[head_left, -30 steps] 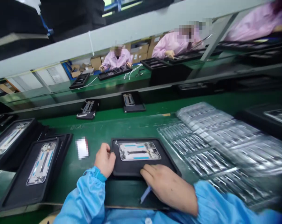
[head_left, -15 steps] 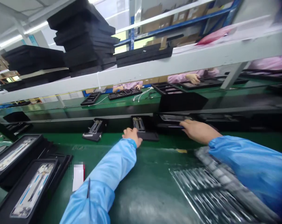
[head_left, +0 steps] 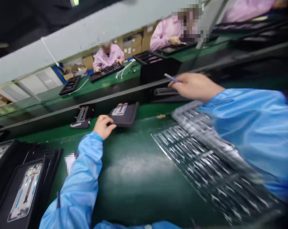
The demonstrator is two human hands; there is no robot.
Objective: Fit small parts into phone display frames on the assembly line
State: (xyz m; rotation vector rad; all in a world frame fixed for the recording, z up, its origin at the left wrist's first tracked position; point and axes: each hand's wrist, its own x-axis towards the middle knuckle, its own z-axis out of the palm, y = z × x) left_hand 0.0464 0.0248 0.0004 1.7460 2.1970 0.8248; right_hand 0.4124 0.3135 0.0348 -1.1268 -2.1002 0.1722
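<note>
L hand (head_left: 103,126) has thumb + fingers pinched on the near-left corner of a flat black foam-like tray (head_left: 131,117), back-left of the clear ribbed plastic sheet (head_left: 179,148). A pale rectangular metallic panel (head_left: 120,109) lies on that tray. R hand (head_left: 194,86) grips a thin pale-violet stick-like tool (head_left: 170,77), behind the sheet, over a dark tray w/ grey frame part (head_left: 165,91).

Risks, my read: one-corner hold = tray could tip or twist, panel slides off, esp. if pulled fast. Tool tip sticks out, so could scratch a part if R hand dips. Loose shiny blue R sleeve (head_left: 244,127) is over the sheet's right side; could drag it, mess up the rows. Blur, so can't tell if sleeve touches.

Vs 0.5 s ago: L fingers were on the tray's front-left, tray squarer to the barrier; now corner's pinched, tray's angled. R hand was at the dark tray's front edge; now above it, tool plainer. Cam tilt's changed too, so some shift is just view.
</note>
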